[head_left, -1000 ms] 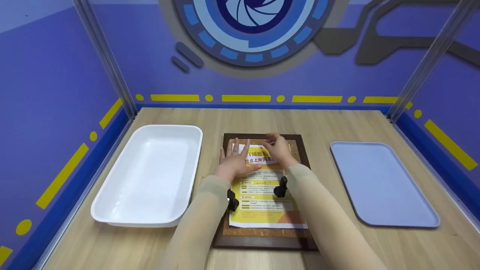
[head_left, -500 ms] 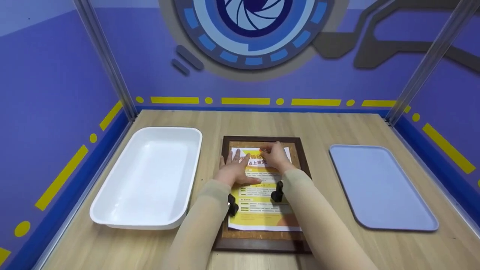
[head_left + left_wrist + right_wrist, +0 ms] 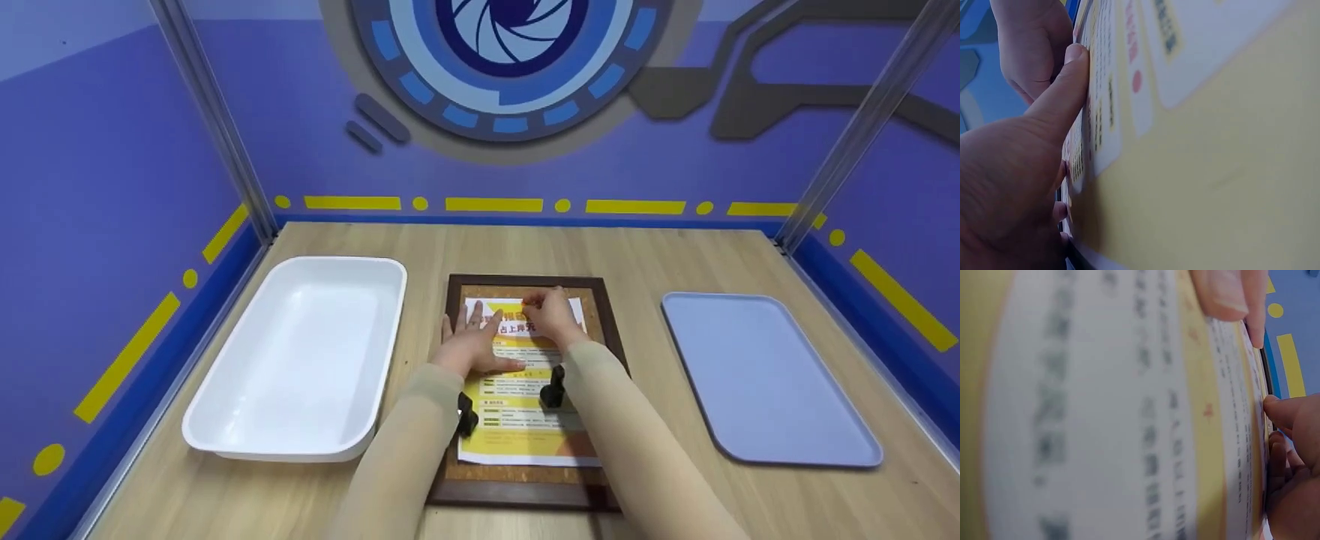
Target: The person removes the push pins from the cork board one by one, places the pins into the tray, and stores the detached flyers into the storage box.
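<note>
A printed yellow and white paper sheet (image 3: 517, 439) lies on a cork board (image 3: 487, 472) with a dark brown frame. My left hand (image 3: 474, 346) rests on the sheet's upper left with spread fingers; in the left wrist view its thumb (image 3: 1064, 84) lies along the paper. My right hand (image 3: 553, 313) is at the sheet's top edge, thumb and fingertips pinching a tiny red-orange push pin (image 3: 524, 304), mostly hidden by the fingers. In the right wrist view the right thumb (image 3: 1286, 410) meets the board surface, other fingers curled below it.
To the left stands a deep white plastic tub (image 3: 300, 360). A flat blue-grey tray (image 3: 765, 375) lies on the right. Both share the wooden table (image 3: 637, 255), which blue panels (image 3: 480, 176) enclose at the back and sides.
My right hand has come down from above the sheet's top edge, and its fingers have closed on the push pin. The left hand keeps its place on the sheet.
</note>
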Demonstrator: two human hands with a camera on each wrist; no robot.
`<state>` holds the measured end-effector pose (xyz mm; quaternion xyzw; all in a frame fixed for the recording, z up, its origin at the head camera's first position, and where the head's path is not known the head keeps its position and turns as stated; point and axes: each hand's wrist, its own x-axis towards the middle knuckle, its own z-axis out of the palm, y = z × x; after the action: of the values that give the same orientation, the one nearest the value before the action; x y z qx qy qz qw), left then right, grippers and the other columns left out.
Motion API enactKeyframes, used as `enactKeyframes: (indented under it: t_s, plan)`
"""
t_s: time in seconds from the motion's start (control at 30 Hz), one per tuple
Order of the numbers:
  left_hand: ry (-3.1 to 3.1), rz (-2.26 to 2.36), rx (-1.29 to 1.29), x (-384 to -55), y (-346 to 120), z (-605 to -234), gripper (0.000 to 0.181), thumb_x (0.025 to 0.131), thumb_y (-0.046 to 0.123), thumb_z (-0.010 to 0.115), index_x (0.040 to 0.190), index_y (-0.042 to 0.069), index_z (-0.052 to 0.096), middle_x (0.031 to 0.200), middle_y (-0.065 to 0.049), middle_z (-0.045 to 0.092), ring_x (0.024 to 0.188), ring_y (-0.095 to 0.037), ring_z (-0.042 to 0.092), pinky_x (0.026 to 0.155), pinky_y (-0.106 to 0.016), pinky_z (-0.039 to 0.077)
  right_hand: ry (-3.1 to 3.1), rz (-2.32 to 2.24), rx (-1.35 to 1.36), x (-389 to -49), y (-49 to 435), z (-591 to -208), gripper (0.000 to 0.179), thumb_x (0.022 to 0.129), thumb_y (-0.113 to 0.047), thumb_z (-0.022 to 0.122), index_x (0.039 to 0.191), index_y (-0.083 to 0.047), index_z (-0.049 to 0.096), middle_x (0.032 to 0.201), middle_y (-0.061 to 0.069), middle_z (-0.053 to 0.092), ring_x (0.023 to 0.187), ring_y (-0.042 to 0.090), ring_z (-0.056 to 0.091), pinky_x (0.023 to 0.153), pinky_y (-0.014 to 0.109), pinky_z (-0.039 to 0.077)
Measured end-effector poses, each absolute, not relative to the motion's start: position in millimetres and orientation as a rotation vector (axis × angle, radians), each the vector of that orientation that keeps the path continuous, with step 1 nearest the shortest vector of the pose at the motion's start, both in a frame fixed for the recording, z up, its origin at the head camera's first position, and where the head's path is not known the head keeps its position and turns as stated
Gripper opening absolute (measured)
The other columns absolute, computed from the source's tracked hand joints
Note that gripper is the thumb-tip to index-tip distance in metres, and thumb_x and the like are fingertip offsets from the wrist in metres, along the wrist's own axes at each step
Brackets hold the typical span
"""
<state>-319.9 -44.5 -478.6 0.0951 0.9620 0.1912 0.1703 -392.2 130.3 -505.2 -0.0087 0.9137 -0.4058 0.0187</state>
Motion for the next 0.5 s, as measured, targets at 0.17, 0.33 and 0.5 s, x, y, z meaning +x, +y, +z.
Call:
enactKeyframes:
  t_s: [0.17, 0.33, 0.5]
  plan:
    - [2.735, 0.551, 0.268, -319.8, -44.1, -479.2, 0.11, 0.082, 0.074, 0.069, 0.166, 0.026, 0.018, 0.175, -0.012, -0.002, 0.161, -0.037, -0.011, 0.128, -0.062, -0.009, 2.803, -1.228, 0.04, -393.3, 127.2, -504.2, 0.022, 0.101, -0.011, 0.063, 0.122, -0.003, 0.066, 0.128, 0.017, 0.056, 0.114, 0.028, 0.056, 0.107, 0.045, 0.049]
    - [2.74, 0.548, 0.28, -319.7, -44.4, -479.2, 0.109, 0.083, 0.074, 0.069, 0.166, 0.026, 0.018, 0.175, -0.012, -0.002, 0.161, -0.036, -0.012, 0.128, -0.062, -0.01, 2.795, -1.205, 0.094, -392.6, 124.0, -501.7, 0.022, 0.102, -0.012, 0.063, 0.123, -0.005, 0.064, 0.13, 0.016, 0.051, 0.117, 0.028, 0.054, 0.108, 0.044, 0.048]
    - [2.737, 0.55, 0.275, -320.3, -44.3, -480.0, 0.109, 0.083, 0.074, 0.069, 0.166, 0.026, 0.018, 0.175, -0.012, -0.002, 0.161, -0.036, -0.011, 0.128, -0.062, -0.01, 2.817, -1.232, 0.114, -391.8, 121.3, -501.4, 0.017, 0.102, -0.013, 0.063, 0.118, -0.005, 0.063, 0.127, 0.015, 0.052, 0.114, 0.028, 0.054, 0.105, 0.044, 0.048]
